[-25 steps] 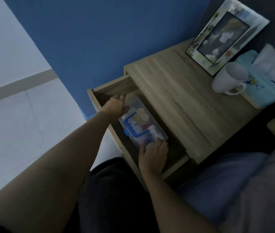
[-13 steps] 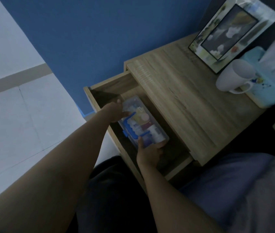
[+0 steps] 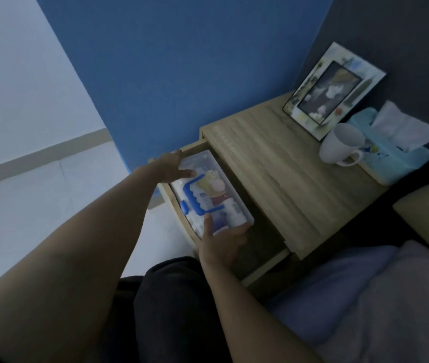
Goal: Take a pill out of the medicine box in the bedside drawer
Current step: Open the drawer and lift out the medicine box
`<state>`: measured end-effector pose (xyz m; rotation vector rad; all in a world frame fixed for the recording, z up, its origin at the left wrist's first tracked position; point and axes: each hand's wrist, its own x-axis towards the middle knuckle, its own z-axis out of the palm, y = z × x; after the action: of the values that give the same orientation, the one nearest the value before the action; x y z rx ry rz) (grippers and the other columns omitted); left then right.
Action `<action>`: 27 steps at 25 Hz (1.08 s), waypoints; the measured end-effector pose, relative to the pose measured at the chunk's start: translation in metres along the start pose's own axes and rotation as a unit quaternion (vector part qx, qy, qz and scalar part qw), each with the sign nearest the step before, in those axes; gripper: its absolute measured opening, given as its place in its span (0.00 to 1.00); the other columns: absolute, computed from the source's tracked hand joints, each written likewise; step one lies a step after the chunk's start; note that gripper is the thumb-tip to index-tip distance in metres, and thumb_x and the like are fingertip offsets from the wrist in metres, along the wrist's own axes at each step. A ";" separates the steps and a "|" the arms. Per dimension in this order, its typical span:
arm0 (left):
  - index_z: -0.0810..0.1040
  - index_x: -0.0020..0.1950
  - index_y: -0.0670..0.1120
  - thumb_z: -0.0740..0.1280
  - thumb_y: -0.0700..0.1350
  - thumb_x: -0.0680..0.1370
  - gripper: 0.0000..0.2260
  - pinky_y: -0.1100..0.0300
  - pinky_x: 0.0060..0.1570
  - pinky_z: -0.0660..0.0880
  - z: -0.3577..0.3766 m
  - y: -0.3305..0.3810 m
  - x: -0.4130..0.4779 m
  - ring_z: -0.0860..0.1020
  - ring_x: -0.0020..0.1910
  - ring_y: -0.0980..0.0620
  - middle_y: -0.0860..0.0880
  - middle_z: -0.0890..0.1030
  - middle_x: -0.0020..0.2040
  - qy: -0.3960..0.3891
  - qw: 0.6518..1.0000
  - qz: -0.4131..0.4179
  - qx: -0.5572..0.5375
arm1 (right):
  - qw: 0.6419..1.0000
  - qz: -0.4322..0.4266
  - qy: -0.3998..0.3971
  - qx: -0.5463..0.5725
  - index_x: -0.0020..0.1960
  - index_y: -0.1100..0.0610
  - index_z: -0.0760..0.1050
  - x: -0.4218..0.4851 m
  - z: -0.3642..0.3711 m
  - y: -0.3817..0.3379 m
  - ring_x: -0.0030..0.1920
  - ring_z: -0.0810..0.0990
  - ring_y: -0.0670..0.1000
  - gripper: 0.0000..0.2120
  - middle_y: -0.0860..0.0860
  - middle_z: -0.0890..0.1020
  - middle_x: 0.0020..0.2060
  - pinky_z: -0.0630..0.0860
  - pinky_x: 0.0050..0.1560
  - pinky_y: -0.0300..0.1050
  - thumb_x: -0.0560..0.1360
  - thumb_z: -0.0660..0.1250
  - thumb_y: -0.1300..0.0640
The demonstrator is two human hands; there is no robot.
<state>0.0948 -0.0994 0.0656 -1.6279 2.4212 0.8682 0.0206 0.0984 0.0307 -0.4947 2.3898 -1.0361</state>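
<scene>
The clear plastic medicine box (image 3: 209,195), with a blue handle and clasp on its lid, is held above the open bedside drawer (image 3: 263,271). Packets and small bottles show through the lid, which is closed. My left hand (image 3: 170,167) grips the box's far end, thumb on top. My right hand (image 3: 220,243) holds the near end, thumb on the lid and fingers under the corner. No single pill can be made out.
The wooden bedside table top (image 3: 281,174) carries a picture frame (image 3: 332,91), a white mug (image 3: 343,145) and a light blue tissue box (image 3: 391,155). A blue wall stands behind. Bedding (image 3: 381,297) lies at the lower right, white floor at the left.
Both hands took hold of the box's ends and lifted it from the drawer floor up to about the drawer's rim. The view has tilted down.
</scene>
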 end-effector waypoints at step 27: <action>0.70 0.68 0.47 0.66 0.56 0.74 0.25 0.57 0.60 0.69 -0.020 0.098 0.111 0.77 0.61 0.43 0.44 0.80 0.61 0.165 0.957 0.004 -0.238 | 0.969 -0.230 -0.068 -0.063 0.74 0.57 0.55 0.283 -0.081 -0.090 0.68 0.70 0.58 0.33 0.59 0.71 0.69 0.70 0.66 0.54 0.76 0.61 0.43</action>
<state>-0.0339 -0.1748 0.0792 -2.0715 2.5666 1.3663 -0.2444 -0.0550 0.0655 -1.1695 2.2766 -0.9971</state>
